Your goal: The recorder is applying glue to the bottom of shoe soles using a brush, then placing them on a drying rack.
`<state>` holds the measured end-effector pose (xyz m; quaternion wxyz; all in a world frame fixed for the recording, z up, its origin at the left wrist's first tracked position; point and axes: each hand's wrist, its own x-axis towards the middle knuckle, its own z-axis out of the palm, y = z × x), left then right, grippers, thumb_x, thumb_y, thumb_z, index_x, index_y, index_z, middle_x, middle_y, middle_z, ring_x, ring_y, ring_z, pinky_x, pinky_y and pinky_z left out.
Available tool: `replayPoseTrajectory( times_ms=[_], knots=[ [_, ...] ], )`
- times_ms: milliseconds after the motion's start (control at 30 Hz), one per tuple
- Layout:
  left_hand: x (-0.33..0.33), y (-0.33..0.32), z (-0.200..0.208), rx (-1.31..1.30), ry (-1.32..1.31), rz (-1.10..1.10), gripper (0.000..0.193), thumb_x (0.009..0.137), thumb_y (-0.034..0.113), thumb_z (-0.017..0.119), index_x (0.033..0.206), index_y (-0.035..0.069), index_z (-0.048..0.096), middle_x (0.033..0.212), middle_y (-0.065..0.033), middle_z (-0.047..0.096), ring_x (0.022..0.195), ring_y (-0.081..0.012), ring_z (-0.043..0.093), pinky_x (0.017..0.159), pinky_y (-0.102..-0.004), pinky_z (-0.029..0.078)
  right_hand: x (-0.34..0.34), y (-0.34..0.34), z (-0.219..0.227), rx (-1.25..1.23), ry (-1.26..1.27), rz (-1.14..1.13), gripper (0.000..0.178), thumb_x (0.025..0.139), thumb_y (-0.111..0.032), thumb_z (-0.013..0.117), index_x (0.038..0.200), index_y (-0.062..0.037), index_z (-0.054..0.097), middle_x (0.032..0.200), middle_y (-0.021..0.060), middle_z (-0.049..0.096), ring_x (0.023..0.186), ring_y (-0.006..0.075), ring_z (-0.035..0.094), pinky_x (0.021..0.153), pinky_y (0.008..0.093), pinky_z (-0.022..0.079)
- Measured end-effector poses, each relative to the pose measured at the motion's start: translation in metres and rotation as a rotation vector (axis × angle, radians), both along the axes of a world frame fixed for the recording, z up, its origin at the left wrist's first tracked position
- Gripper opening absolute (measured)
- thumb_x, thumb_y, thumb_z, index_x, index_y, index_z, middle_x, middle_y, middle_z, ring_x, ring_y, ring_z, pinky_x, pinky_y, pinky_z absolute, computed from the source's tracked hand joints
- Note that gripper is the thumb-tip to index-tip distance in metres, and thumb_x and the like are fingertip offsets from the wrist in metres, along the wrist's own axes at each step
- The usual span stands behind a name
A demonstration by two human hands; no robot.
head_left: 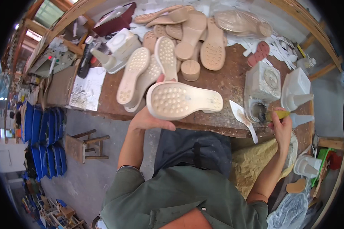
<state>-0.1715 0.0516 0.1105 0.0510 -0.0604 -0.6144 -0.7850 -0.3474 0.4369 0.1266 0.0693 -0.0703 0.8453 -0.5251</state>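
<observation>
My left hand [153, 119] grips a beige shoe sole [183, 101] with a low heel, held above the table's front edge. Its dimpled face is turned up, and the thumb lies along the near edge. To the right, my right hand [281, 128] is closed on a yellow-handled brush [279, 114]. The brush's dark end sits in the round mouth of a white plastic container [263, 82] lying on its side. A white spatula-like strip [241, 116], smeared with brown, lies just left of that mouth.
Several beige soles [213, 47] are piled at the back of the brown worktable [229, 82]. White containers with spouts stand left [120, 47] and right [297, 86]. A splattered white sheet [87, 89] lies at the left. Brown paper [252, 168] hangs below the right edge. A wooden stool [88, 147] stands on the floor.
</observation>
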Motion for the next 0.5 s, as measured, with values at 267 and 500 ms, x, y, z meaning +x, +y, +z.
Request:
replayPoseTrajectory(
  times_ms=[267,500],
  knots=[
    [0.006,0.037,-0.004,0.020,0.092,0.270,0.136,0.046,0.025,0.091,0.143,0.005,-0.001,0.144,-0.0206,0.024,0.127,-0.0304,0.036,0.103,-0.0438,0.035,-0.001,-0.014,0.005,-0.024,0.050,0.019,0.017,0.087,-0.017,0.059,0.098,-0.0043,0.057,0.069,-0.0031,0.053,0.051,0.0054,0.050,0.045,0.0190,0.039],
    [0.003,0.062,-0.024,-0.123,0.163,0.504,0.136,0.051,0.043,0.087,0.143,0.005,-0.005,0.138,-0.0234,0.030,0.123,-0.0314,0.039,0.103,-0.0431,0.035,0.002,-0.004,0.015,0.032,-0.009,-0.001,0.014,0.086,-0.014,0.060,0.095,-0.0037,0.059,0.067,-0.0035,0.053,0.053,0.0050,0.051,0.048,0.0189,0.039]
  ],
)
